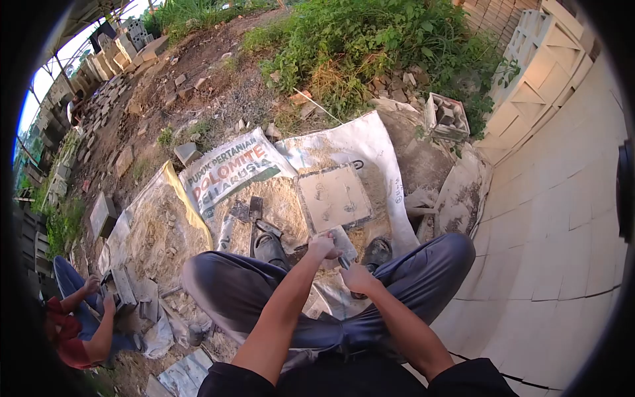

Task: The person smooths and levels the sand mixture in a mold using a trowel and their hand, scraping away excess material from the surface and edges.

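Observation:
Between my knees, both hands are at a small pale flat piece [342, 242]. My left hand [323, 247] is closed on its left edge. My right hand [358, 276] is wrapped round a dark handle [344, 262] at the piece's lower right. Just beyond them a square tan slab [335, 197] in a frame lies on a white sack [390, 165]. A dark-bladed tool [255, 208] and another dark tool [268, 228] lie left of the slab, near my left shoe [270, 250].
A co-worker [83, 317] in red sits at the lower left. Pale powder [155, 231] covers the sacks. A box of rubble [448, 116] stands at the upper right, near green plants [370, 46]. Stacked pale tiles [529, 264] rise on the right.

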Action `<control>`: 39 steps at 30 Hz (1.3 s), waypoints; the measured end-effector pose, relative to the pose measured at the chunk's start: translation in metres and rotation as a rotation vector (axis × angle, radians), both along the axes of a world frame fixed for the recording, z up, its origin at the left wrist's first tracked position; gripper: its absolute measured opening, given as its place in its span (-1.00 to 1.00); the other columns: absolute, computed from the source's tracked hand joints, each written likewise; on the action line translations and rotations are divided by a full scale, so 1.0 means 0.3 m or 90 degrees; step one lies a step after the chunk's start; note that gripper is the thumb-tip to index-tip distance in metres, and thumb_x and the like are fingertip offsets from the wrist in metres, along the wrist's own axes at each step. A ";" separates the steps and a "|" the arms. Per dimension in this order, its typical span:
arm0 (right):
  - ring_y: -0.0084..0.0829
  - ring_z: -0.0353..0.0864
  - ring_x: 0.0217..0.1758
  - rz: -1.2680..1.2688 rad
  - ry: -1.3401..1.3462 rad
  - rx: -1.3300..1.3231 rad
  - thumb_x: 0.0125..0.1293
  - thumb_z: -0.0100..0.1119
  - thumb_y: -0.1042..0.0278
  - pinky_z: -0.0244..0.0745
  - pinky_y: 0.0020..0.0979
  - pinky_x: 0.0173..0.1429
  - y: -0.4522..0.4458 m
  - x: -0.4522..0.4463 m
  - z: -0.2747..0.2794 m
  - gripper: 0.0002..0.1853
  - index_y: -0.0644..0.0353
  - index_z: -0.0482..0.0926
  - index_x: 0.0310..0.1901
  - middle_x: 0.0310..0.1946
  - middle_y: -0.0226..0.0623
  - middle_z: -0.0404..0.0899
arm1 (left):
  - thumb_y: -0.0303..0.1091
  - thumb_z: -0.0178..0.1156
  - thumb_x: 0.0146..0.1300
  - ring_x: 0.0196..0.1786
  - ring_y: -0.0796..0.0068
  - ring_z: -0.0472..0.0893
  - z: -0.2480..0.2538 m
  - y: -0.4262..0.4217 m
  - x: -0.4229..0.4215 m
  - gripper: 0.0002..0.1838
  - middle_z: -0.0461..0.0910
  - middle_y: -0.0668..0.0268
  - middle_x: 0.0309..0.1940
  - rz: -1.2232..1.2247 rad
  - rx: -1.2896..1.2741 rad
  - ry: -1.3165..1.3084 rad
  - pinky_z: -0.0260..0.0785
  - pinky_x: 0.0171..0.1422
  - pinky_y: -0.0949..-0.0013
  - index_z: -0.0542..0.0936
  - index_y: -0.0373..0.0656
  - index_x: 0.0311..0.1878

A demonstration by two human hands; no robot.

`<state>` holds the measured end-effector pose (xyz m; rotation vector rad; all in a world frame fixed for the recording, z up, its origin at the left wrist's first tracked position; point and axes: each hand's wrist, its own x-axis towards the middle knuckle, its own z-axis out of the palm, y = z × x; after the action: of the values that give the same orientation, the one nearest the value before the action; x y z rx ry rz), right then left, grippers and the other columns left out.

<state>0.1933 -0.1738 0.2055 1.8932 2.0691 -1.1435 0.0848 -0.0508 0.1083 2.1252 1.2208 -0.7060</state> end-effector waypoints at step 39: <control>0.08 0.58 -0.29 -0.208 0.052 0.046 0.25 -0.07 -0.05 0.43 -0.06 -0.16 0.107 0.144 0.181 -0.43 0.50 0.53 -0.38 -0.47 0.22 0.53 | 0.38 -0.22 0.16 0.46 0.14 -0.16 0.137 0.131 0.135 -0.02 -0.23 0.18 0.44 -0.029 0.052 -0.013 -0.27 0.48 0.06 -0.12 -0.24 0.39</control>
<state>0.2364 -0.1418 0.2597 2.3208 1.9108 -1.2430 0.1251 -0.0114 0.1492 2.2282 1.2137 -0.6626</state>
